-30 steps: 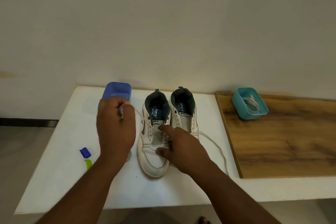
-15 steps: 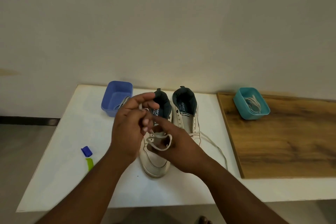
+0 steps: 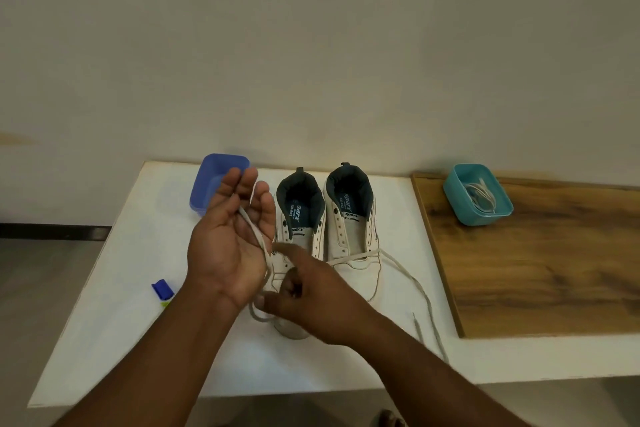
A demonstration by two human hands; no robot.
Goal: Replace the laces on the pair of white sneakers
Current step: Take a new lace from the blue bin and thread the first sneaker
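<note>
White sneakers side by side, toes twd person, L hand flat-fingered under lace, R hand pinching it.

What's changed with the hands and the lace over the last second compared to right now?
The left hand left the blue bin, came over the left sneaker and turned palm up, the lace now draped across it. The right hand slid from the eyelets toward the toe, pinching the lace's loop. Both sneakers, the teal bin and the right sneaker's trailing lace stayed put.
</note>
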